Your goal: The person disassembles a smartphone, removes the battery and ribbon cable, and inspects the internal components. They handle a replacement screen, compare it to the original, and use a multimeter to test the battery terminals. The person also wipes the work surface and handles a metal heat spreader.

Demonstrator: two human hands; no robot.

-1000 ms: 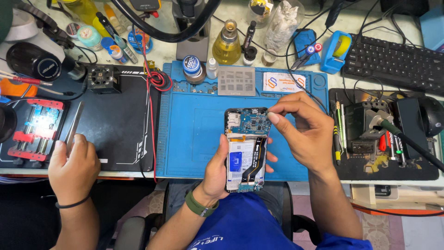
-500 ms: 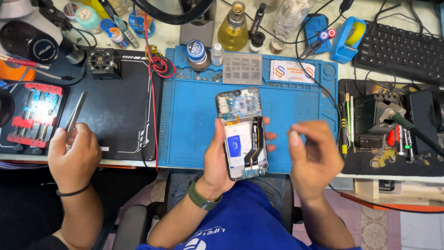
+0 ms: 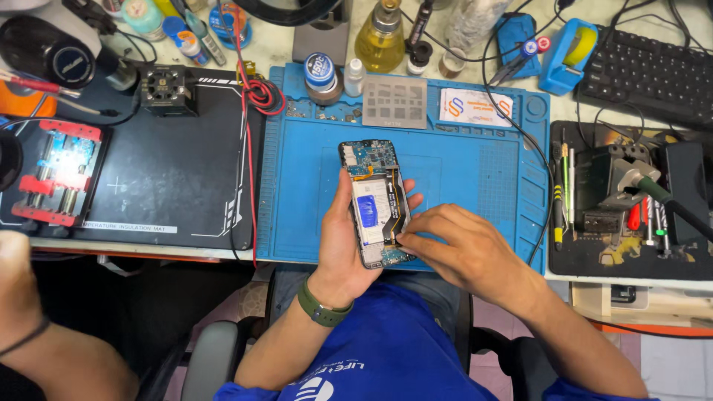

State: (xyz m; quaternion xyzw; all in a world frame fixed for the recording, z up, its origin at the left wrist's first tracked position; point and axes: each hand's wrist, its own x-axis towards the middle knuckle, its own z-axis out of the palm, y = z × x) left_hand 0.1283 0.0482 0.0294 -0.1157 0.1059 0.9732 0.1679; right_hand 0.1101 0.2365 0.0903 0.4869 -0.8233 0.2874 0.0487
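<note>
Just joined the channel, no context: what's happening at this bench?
A person holds an opened phone upright in the left hand over a blue work mat. The right hand has its fingertips on the phone's lower inner parts. Another person's arm shows at lower left, beside a black mat.

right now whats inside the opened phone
Inside the phone: a blue circuit board at the top, a white battery with a blue label, an orange flex cable down the right side. The right hand covers the lower right part.
</note>
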